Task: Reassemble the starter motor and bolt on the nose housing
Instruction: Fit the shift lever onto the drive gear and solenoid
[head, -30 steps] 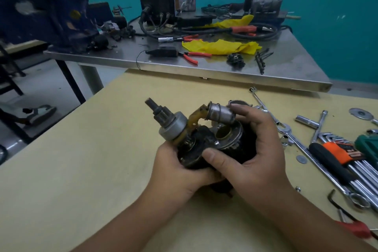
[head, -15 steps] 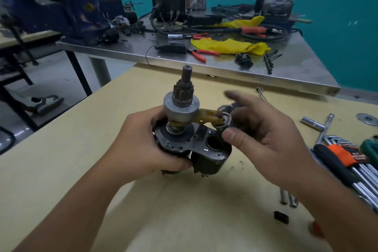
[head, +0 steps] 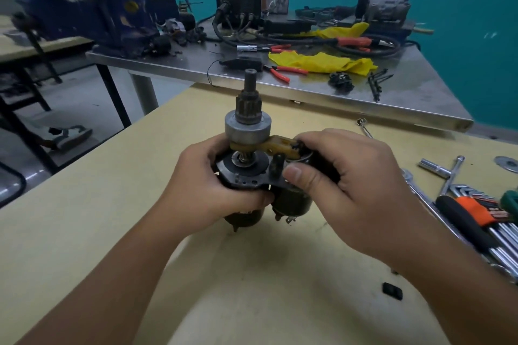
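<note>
The starter motor [head: 244,173] stands upright above the yellow table [head: 84,218], its dark body held off the surface. Its pinion gear and grey drive clutch [head: 248,124] point up on the shaft. A yellow-brown shift fork [head: 276,145] runs from under the clutch to the solenoid side. My left hand [head: 207,190] grips the motor body from the left. My right hand [head: 344,187] wraps over the solenoid [head: 291,202] and its plunger end, thumb on the front; the plunger itself is hidden under the fingers. No nose housing is visible.
Hex keys, wrenches and a T-handle socket wrench [head: 451,176] lie on the table's right side. A small black part [head: 392,291] lies near the front right. Behind stands a steel bench [head: 308,92] with pliers, a yellow cloth [head: 322,63] and a blue vise [head: 84,8].
The motor turned from lying tilted to upright with the pinion up. My right hand, open beside the plunger half a second ago, has closed down over the solenoid end.
</note>
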